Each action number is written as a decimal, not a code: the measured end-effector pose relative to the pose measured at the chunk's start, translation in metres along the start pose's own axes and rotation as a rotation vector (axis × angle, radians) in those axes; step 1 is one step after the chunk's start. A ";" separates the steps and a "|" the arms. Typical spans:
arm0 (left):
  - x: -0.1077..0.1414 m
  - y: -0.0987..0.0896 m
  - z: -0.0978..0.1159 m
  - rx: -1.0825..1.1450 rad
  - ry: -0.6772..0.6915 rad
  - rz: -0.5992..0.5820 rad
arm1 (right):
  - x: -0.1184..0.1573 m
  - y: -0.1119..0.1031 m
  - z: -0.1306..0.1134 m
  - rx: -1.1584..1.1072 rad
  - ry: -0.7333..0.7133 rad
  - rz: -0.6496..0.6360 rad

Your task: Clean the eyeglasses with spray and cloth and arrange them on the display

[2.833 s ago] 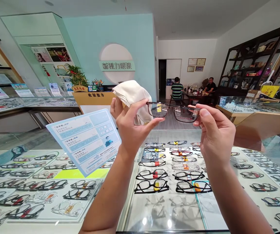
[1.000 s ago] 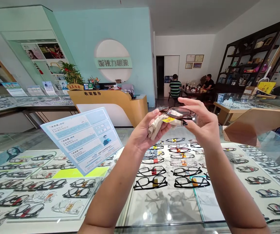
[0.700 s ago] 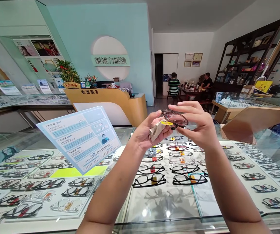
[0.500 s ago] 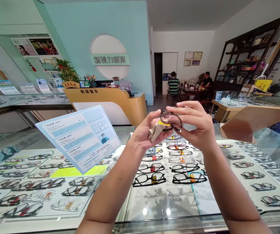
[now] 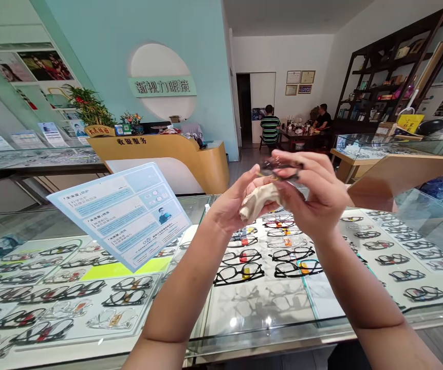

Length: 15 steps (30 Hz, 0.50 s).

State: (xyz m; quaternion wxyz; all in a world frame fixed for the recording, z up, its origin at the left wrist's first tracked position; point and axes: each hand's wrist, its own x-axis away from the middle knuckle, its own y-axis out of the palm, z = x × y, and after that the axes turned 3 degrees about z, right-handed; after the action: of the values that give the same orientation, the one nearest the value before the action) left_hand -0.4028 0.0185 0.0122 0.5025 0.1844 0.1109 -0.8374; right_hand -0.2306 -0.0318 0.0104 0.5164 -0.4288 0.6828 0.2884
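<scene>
Both hands are raised together above a glass display counter. My left hand (image 5: 231,200) is closed round a crumpled cream cloth (image 5: 260,202), which bulges out of the palm toward the other hand. My right hand (image 5: 314,187) pinches a dark-framed pair of eyeglasses (image 5: 279,167) just above the cloth. The glasses are smeared by motion and partly covered by fingers. The left thumb and fingertips meet the near side of the frame. Below the hands, rows of eyeglass frames (image 5: 239,274) with coloured tags lie inside the counter.
A light-blue printed sign (image 5: 129,216) stands on the counter to the left. A tilted brown board (image 5: 410,177) is at the right. Behind are a wooden cashier desk (image 5: 160,154), a dark shelf (image 5: 387,77) and two people, one in a striped shirt (image 5: 270,128), by a table.
The glasses have been turned flatter and blur in my right hand. The cloth has spread from the left palm toward the right hand. The view has shifted slightly.
</scene>
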 end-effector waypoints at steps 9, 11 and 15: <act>0.009 -0.041 0.022 -0.340 -0.032 0.114 | -0.001 -0.072 0.003 0.315 -0.013 -0.025; 0.015 -0.047 0.030 -0.425 -0.028 0.146 | 0.007 -0.094 0.028 0.396 0.024 -0.285; 0.027 -0.049 0.042 -0.610 -0.013 0.221 | 0.043 -0.137 0.094 0.585 -0.005 -0.754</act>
State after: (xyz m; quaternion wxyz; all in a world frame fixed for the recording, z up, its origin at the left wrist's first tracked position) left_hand -0.4662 0.0038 0.0392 0.6234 0.0307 0.3328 -0.7069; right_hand -0.0711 -0.0291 -0.0521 0.6857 -0.4828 0.5308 -0.1224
